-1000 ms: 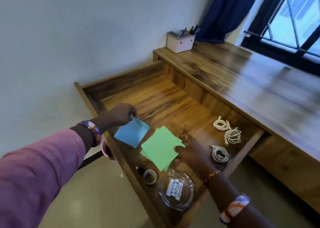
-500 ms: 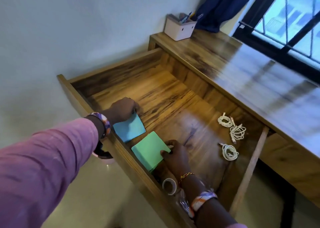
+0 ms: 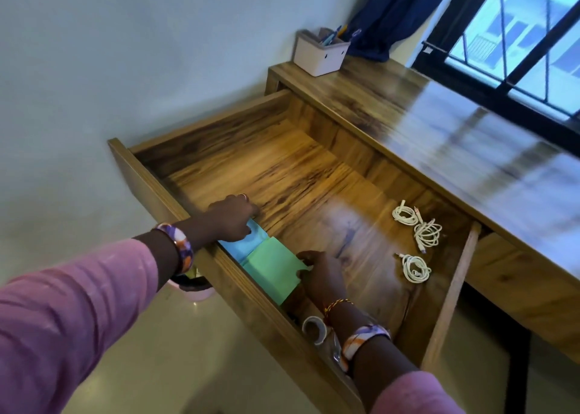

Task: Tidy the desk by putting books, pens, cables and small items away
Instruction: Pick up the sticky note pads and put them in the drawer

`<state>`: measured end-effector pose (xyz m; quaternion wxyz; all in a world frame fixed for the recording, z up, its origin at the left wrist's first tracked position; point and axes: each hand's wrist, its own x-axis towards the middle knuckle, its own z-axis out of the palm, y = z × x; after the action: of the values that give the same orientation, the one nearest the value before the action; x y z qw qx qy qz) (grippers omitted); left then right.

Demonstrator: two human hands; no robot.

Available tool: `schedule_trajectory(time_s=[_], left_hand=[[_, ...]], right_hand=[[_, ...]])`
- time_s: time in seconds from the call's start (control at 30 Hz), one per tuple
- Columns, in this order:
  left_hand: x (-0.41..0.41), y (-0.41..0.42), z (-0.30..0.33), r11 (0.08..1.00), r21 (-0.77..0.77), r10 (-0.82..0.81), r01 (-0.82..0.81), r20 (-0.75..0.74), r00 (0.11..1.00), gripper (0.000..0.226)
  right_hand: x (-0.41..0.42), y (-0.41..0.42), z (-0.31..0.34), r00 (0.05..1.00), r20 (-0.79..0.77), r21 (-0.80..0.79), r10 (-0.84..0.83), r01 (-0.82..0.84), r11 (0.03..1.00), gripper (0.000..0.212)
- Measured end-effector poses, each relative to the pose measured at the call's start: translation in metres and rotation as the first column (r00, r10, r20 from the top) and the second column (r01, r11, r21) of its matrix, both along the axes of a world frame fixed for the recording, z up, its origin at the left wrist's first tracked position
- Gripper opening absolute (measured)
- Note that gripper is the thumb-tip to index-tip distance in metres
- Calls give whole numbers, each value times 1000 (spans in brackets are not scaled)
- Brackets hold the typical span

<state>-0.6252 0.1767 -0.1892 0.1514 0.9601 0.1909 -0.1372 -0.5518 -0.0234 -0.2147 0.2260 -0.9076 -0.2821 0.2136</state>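
The wooden drawer stands pulled out of the desk. Inside, against its front wall, lie a blue paper stack and a green paper stack, the green one overlapping the blue. My left hand reaches over the front wall and pinches the blue stack's far edge. My right hand holds the green stack's right edge with curled fingers. Three coiled white cables lie at the drawer's right side.
A roll of tape and a clear container, mostly hidden by my right wrist, sit in the drawer's near corner. A white pen holder stands at the desk's far corner by a blue curtain. A pink bin sits on the floor below the drawer.
Both paper stacks have come down and back against the drawer's front wall, the green one now lying partly over the blue. My hands followed them; the view shifted right.
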Motion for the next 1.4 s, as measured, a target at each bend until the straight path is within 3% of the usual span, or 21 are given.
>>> schedule_trajectory(time_s=[0.2, 0.4, 0.47, 0.6, 0.7, 0.8, 1.1, 1.23, 1.4], left_hand=[[-23, -35, 38, 969, -224, -118, 109, -30, 993, 40], [-65, -88, 66, 916, -351, -251, 193, -129, 959, 56], [-76, -113, 64, 913, -280, -348, 297, -151, 925, 56], [-85, -153, 42, 909, -36, -415, 415, -143, 898, 60], [-88, -166, 21, 898, 164, -394, 407, -111, 913, 60], [-91, -170, 10, 909, 250, -345, 334, -3, 939, 52], [-52, -174, 7, 901, 316, -317, 296, 16, 948, 68], [-7, -170, 8, 897, 306, -344, 319, 31, 938, 69], [71, -157, 12, 846, 303, -464, 438, 15, 886, 61]], right_hand=[[-8, -8, 17, 991, 31, -71, 131, -128, 989, 54], [-41, -41, 58, 972, 3, -11, 237, -237, 971, 38], [-64, -63, 63, 954, 52, -19, 296, -296, 955, 36], [-100, -111, 58, 805, 404, -228, 435, -372, 900, 42], [-115, -134, 39, 710, 552, -277, 437, -339, 899, 64], [-117, -140, 20, 695, 592, -265, 408, -310, 913, 79], [-85, -141, 23, 713, 578, -244, 398, -315, 917, 68], [-39, -140, 17, 648, 669, -206, 364, -309, 929, 76], [36, -135, 19, 563, 749, -247, 349, -251, 936, 69]])
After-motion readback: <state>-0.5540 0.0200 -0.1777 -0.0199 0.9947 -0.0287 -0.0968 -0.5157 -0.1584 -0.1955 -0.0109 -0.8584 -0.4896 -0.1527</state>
